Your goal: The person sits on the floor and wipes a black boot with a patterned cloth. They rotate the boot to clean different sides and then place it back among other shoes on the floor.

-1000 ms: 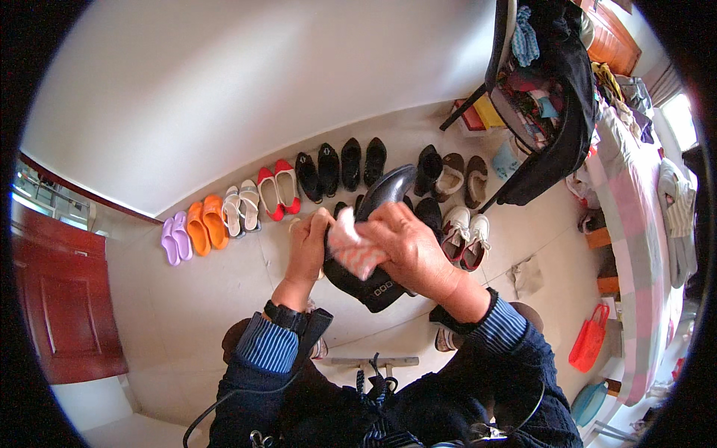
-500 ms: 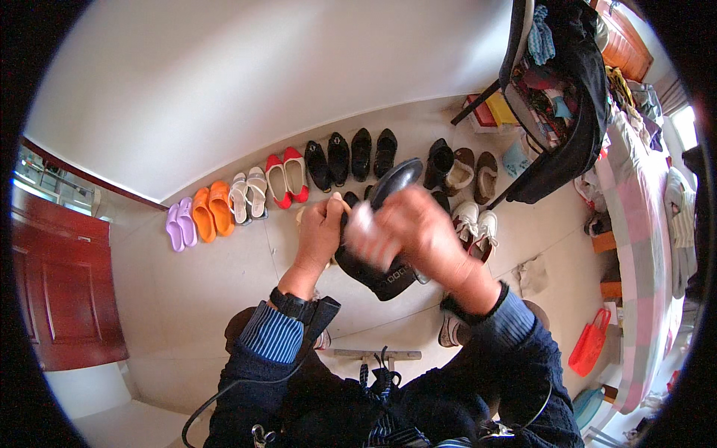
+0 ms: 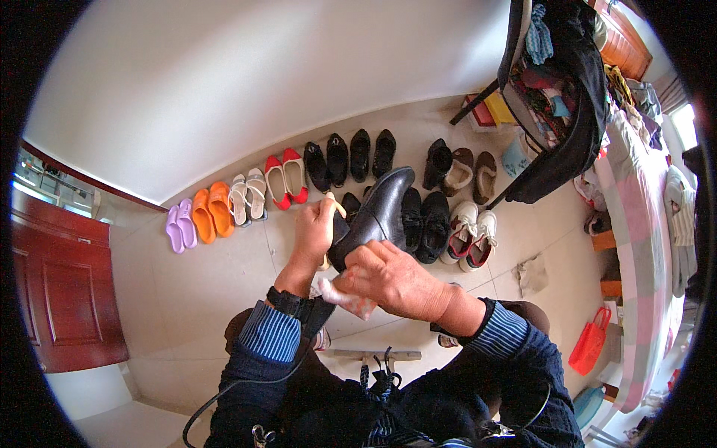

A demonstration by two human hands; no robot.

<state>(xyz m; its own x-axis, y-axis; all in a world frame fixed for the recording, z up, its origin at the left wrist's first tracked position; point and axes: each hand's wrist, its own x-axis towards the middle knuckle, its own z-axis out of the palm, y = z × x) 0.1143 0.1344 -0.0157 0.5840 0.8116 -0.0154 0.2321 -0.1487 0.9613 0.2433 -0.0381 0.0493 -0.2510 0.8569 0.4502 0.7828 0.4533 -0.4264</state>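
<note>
A black leather boot (image 3: 376,211) is held up in front of me, tilted with its toe pointing away and to the right. My left hand (image 3: 314,230) is closed at the boot's left side; part of its grip is hidden behind the boot. My right hand (image 3: 399,280) is closed around a pale pink and white cloth (image 3: 347,299), bunched under the fingers and pressed near the boot's lower end. Beyond the boot, black shoes (image 3: 433,228) stand on the floor, some partly hidden by it.
Footwear lines the wall: purple slippers (image 3: 181,225), orange slippers (image 3: 212,213), white sandals (image 3: 248,196), red flats (image 3: 286,179), several black shoes (image 3: 337,159) and brown lined shoes (image 3: 472,176). White sneakers (image 3: 470,235) stand nearer. A black chair (image 3: 560,134), bed (image 3: 635,246) and red bag (image 3: 591,342) are right.
The boot has turned, so its smooth leather side shows instead of the studded part. My right hand has moved down and toward me with the cloth. The left hand has shifted slightly.
</note>
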